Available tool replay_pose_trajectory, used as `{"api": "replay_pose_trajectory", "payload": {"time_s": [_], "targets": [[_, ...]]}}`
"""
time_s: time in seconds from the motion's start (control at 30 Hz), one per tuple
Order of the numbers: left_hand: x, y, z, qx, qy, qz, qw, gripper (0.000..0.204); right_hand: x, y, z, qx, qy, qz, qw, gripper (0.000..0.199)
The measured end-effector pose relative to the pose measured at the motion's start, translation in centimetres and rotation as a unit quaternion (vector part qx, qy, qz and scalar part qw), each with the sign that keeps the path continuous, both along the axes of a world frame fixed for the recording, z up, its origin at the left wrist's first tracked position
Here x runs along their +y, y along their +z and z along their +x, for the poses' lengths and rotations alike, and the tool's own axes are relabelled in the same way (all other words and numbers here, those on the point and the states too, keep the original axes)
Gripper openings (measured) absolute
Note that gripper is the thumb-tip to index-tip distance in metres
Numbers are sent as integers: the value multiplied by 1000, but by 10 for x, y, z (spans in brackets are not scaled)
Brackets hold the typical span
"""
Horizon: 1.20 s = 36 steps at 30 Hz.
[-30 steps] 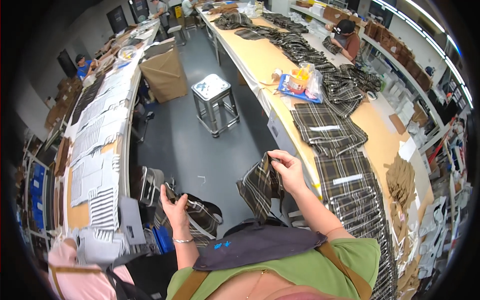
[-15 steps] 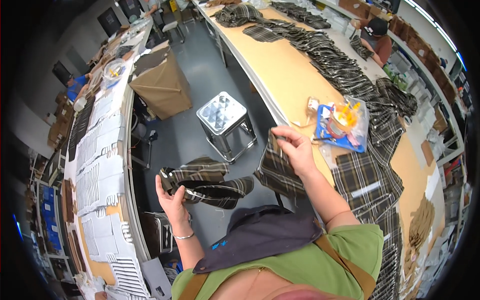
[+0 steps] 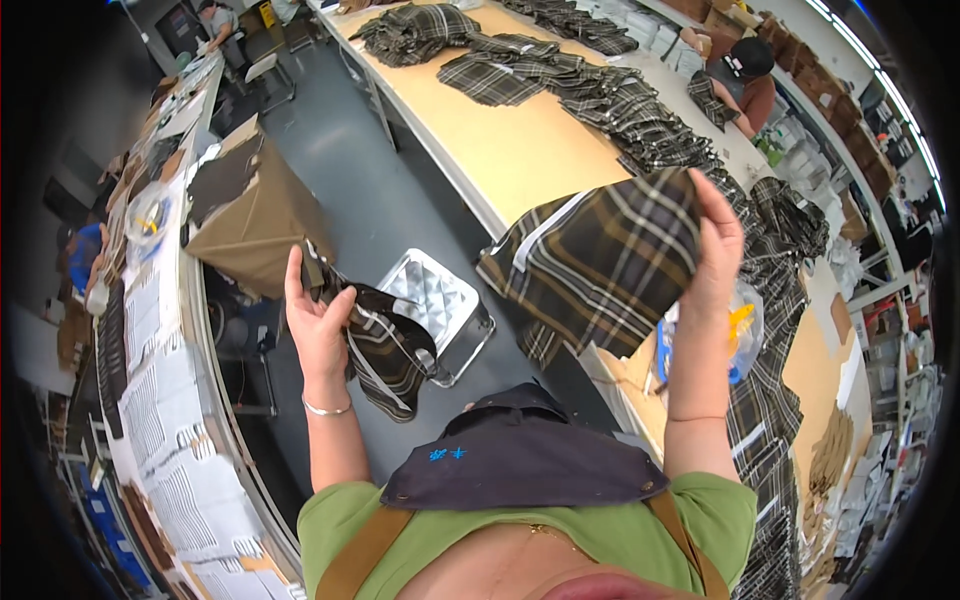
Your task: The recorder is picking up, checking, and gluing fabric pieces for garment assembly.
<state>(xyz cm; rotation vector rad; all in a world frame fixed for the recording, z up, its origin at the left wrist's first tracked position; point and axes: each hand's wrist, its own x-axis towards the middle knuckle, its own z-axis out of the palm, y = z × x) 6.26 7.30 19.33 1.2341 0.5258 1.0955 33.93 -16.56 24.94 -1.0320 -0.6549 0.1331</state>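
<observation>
Plaid cloth, dark brown crossed with cream lines, is up in both of this person's hands. The right hand (image 3: 715, 250) is raised high and holds the larger plaid piece (image 3: 600, 265) by its upper right corner, fingers curled over the edge and thumb behind, so the piece hangs spread like a small flag. Its long axis runs slanting, from the pinched corner down and to the left, and its free lower corner droops above the edge of the long tan table (image 3: 530, 150).

The left hand (image 3: 318, 325) sits lower and well apart from the right. It is half open, palm turned inward, fingers reaching up, with a folded bundle of the same plaid (image 3: 385, 345) gripped between thumb and palm. That bundle hangs down and to the right of the hand, over the grey floor, above a metal stool (image 3: 440, 310).

Of the two, the right hand is nearer the table, where more plaid pieces (image 3: 620, 110) lie in overlapping rows. A brown cardboard box (image 3: 255, 215) stands on the floor beyond the left hand. At the table's far side another person (image 3: 745, 85) in a dark cap bends over their own pile.
</observation>
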Motion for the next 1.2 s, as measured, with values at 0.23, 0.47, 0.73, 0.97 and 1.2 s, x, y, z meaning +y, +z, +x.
{"api": "replay_pose_trajectory", "payload": {"time_s": [0.23, 0.47, 0.73, 0.97, 1.2], "targets": [[94, 37, 118, -26, -68, 87, 993, 73, 57, 57, 86, -71, -16, 80, 994, 32], [163, 68, 226, 30, -98, 151, 983, 75, 117, 81, 182, -79, -6, -5, 997, 32], [231, 87, 377, 104, -121, 194, 968, 74, 147, 74, 253, -82, -31, -53, 995, 29], [310, 80, 486, 138, -182, 204, 952, 77, 237, 42, 304, -103, -103, -164, 976, 24], [439, 42, 580, 115, -199, 201, 952, 75, 400, 15, 401, -109, -131, -200, 965, 24]]}}
